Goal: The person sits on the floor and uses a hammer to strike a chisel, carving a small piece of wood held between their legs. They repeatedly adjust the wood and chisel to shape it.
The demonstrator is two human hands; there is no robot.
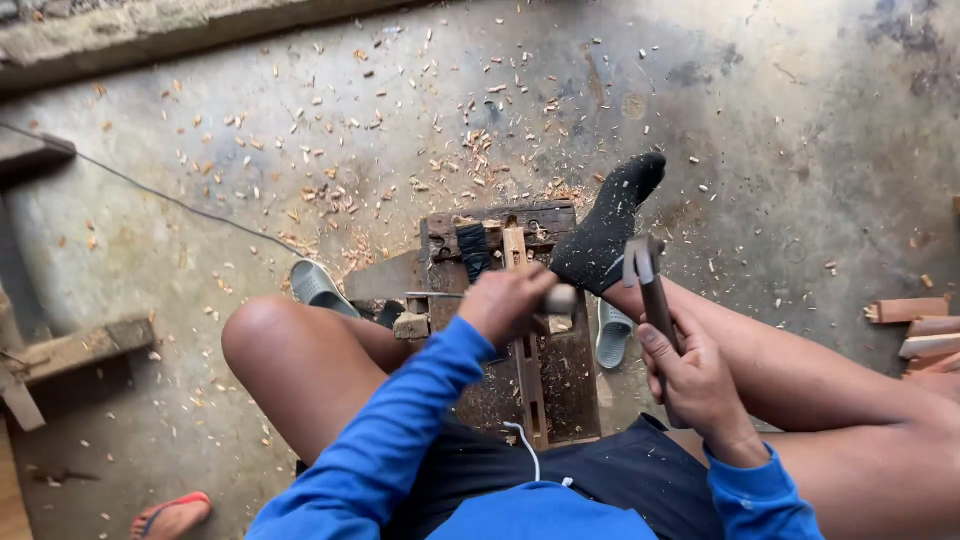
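I sit over a dark wooden work block (545, 225) on the floor. My left hand (507, 300) is closed around a tool with a pale rounded handle end (561, 298), set against a narrow strip of light wood (516, 250) lying along the block. My right hand (690, 375) grips the wooden handle of a hammer (645, 268), its metal head raised beside my black-socked foot (607, 232), which rests on the block's right side.
Wood chips are scattered over the concrete floor (400, 130). Grey sandals (315, 285) lie by the block. Cut wood pieces (915, 325) are stacked at the right edge. A wooden bench part (70, 350) and a thin cable (150, 190) are at the left. Another person's foot in a red sandal (170, 515) shows bottom left.
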